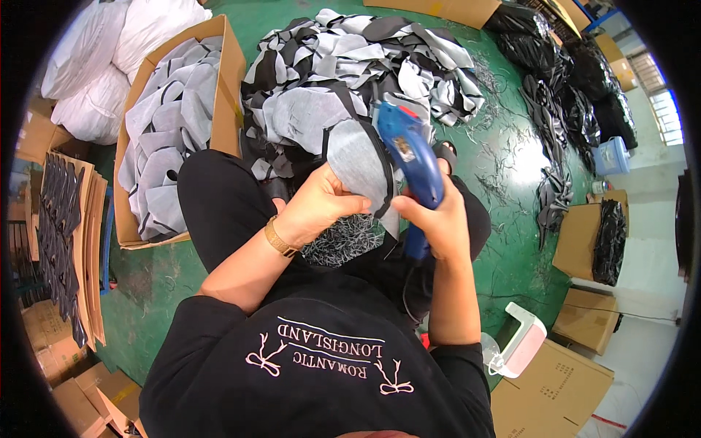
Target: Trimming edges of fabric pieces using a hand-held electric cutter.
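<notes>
My left hand (319, 203) is closed, pinching the lower edge of a light grey fabric piece (355, 162) with a black border. Wrapped in my right hand (440, 219) is a blue handheld electric cutter (414, 157), its head pointing away from me. The cutter stands just right of the fabric's black edge; whether its blade touches the cloth I cannot tell. Beyond both hands lies a large heap of grey and black fabric pieces (365, 58). Thin grey fabric trimmings (342, 241) lie in a pile between my legs, below the held piece.
An open cardboard box (232, 87) full of similar grey pieces stands at my left. White sacks (91, 102) sit behind it. Black plastic bags (584, 66) and cartons (584, 321) line the right wall. A pink-and-white device (520, 339) stands near my right elbow. Scraps litter the green floor (504, 255).
</notes>
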The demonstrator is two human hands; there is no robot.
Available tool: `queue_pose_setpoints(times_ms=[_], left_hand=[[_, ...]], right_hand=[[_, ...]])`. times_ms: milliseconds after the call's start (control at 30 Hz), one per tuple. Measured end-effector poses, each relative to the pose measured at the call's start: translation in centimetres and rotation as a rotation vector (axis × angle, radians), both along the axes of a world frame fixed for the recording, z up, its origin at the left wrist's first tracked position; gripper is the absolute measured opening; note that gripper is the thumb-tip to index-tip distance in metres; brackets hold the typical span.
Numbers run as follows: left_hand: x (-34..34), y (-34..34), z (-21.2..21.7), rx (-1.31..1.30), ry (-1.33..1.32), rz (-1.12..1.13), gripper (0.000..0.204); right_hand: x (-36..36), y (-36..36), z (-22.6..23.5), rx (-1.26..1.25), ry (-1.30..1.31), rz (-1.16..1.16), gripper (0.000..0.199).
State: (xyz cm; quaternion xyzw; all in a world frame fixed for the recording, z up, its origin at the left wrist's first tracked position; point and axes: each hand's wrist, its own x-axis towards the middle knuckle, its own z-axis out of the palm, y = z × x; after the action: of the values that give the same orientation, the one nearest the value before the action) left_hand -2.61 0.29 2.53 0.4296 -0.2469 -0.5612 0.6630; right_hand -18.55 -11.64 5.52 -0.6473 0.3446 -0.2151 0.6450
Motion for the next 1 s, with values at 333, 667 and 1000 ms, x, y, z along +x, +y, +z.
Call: queue_pose_setpoints(times_ms=[333, 667, 1000], left_hand=[[0.9, -0.5, -0.4, 0.008, 0.186, 0.174, 0.036], [1.3, -1.1, -1.4, -0.022, 0.036, 0.419, 0.037], [1.3, -0.5, -1.3, -0.08, -0.099, 0.38, 0.05]], right_hand=[[-1.9, 0.6, -1.5, 0.149, -0.066, -0.053, 0.039], [-5.4, 2.9, -2.3, 0.177, 0.193, 0.119, 0.042], [-4.9, 2.7, -2.1, 0.228, 0.135, 0.081, 0.033]])
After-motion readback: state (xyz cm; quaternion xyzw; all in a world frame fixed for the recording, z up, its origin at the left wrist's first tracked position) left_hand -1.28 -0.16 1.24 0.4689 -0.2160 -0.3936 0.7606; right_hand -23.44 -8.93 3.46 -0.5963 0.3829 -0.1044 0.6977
